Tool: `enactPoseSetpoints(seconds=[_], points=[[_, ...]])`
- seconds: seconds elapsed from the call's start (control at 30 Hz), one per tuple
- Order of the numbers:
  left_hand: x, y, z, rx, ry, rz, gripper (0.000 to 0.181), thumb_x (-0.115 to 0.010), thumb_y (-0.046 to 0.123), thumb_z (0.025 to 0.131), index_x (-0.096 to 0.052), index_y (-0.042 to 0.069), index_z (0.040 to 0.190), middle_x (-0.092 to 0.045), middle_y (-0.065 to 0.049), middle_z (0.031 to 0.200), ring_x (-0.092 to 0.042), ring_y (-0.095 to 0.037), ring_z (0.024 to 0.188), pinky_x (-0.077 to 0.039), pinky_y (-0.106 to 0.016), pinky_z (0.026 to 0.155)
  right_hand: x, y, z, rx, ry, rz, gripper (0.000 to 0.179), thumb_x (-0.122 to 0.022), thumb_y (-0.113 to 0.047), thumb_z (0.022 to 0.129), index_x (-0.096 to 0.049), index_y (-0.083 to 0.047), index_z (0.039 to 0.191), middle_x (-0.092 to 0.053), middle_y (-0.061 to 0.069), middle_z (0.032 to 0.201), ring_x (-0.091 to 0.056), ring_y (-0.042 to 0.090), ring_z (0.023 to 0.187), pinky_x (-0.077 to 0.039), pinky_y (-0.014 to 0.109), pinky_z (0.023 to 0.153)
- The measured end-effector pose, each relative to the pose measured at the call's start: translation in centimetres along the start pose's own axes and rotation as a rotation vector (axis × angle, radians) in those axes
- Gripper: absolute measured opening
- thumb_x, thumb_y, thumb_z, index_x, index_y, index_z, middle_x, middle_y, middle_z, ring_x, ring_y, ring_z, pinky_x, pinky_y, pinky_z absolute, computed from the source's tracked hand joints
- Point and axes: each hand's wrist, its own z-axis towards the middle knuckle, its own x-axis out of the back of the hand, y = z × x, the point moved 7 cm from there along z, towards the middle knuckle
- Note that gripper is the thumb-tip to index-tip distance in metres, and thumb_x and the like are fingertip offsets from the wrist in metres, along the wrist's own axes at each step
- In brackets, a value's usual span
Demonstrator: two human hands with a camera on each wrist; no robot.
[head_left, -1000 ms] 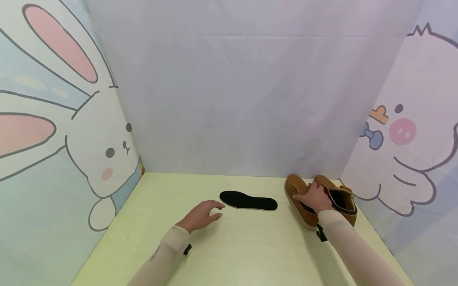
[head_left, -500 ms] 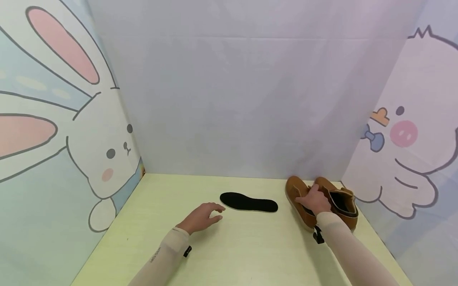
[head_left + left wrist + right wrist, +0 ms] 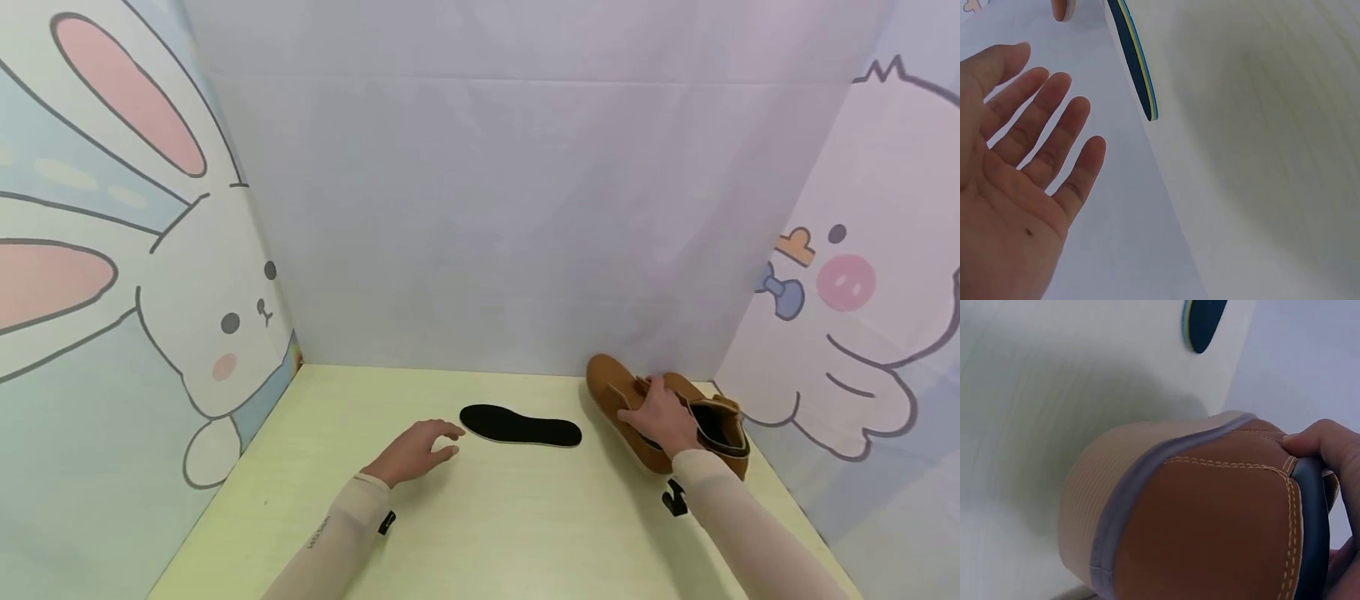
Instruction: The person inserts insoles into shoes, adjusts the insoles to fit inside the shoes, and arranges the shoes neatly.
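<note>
Grips a brown shoe (image 3: 611, 390) with the right hand (image 3: 662, 417), fingers bent at the side of its opening; rests the thumb on the leather beside the dark rim and has other fingers beyond it, partly out of sight. Points the toe toward the back wall (image 3: 480, 225), a little to the left. Cannot tell about contact of the sole with the table (image 3: 510, 525). Has a second shoe (image 3: 733, 454) close at the right, opening upward, partly covered by this hand. Has the left hand (image 3: 411, 454) free of any thing, with thumb apart and fingers spread and slightly bent, near a black insole (image 3: 520, 426) but apart from it. Has this insole flat on the table between the two hands, with the wide end to the left and blue and yellow layers along the edge. Wears light sleeves (image 3: 343, 523) on both arms.
</note>
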Motion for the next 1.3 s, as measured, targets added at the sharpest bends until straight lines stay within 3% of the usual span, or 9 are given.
enactPoseSetpoints(seconds=[0.23,0.47,0.63,0.83,1.13,1.3], points=[[1.7,-1.2,-0.6,0.043,0.041,-0.006,0.033,-0.067,0.021,0.1,-0.067,0.012,0.132,-0.069,-0.004,0.124,-0.061,-0.027,0.12,-0.048,-0.048,0.101,-0.4,-4.8,-1.2,0.146,0.008,0.015,0.093,-0.079,-0.044,0.081,-0.033,0.0,0.15,-0.056,0.027,0.131,-0.064,0.039,0.098,-0.052,0.056,0.074],[2.3,-1.6,-1.2,0.046,0.053,-0.027,0.033,-0.067,0.021,0.1,-0.067,0.011,0.132,-0.069,-0.004,0.123,-0.062,-0.027,0.119,-0.049,-0.048,0.1,-2.2,-8.6,-3.1,0.27,-0.007,0.015,0.087,-0.081,-0.039,0.078,-0.039,-0.006,0.146,-0.059,0.017,0.133,-0.063,0.033,0.106,-0.052,0.055,0.078],[2.3,-1.9,-1.7,0.053,0.049,-0.035,0.033,-0.067,0.019,0.1,-0.066,0.008,0.132,-0.069,-0.005,0.123,-0.062,-0.028,0.118,-0.05,-0.049,0.098,-3.5,-10.4,-4.3,0.328,-0.011,-0.032,0.084,-0.082,-0.038,0.074,-0.043,-0.013,0.144,-0.061,0.01,0.129,-0.065,0.028,0.102,-0.052,0.054,0.075],[2.3,-2.3,-2.1,0.081,0.046,-0.034,0.034,-0.067,0.019,0.1,-0.066,0.009,0.132,-0.069,-0.004,0.123,-0.062,-0.027,0.119,-0.05,-0.048,0.098,-4.8,-12.5,-5.4,0.4,-0.036,-0.059,0.082,-0.08,-0.032,0.069,-0.046,-0.017,0.142,-0.062,0.003,0.122,-0.06,0.019,0.093,-0.051,0.042,0.068],[2.8,-1.9,-1.9,0.013,0.061,-0.038,0.034,-0.065,0.019,0.102,-0.066,0.005,0.132,-0.068,-0.009,0.126,-0.062,-0.028,0.118,-0.051,-0.049,0.096,-7.2,-15.3,-6.6,0.535,-0.108,-0.075,0.082,-0.083,-0.033,0.066,-0.049,-0.02,0.139,-0.062,-0.002,0.118,-0.059,0.012,0.08,-0.049,0.036,0.065],[2.8,-2.0,-2.0,0.005,0.067,-0.023,0.033,-0.064,0.021,0.102,-0.066,0.007,0.132,-0.068,-0.007,0.125,-0.063,-0.027,0.117,-0.051,-0.048,0.095,-8.8,-16.1,-7.2,0.608,-0.153,-0.129,0.08,-0.083,-0.036,0.069,-0.048,-0.02,0.139,-0.062,-0.003,0.12,-0.058,0.011,0.076,-0.049,0.034,0.066]])
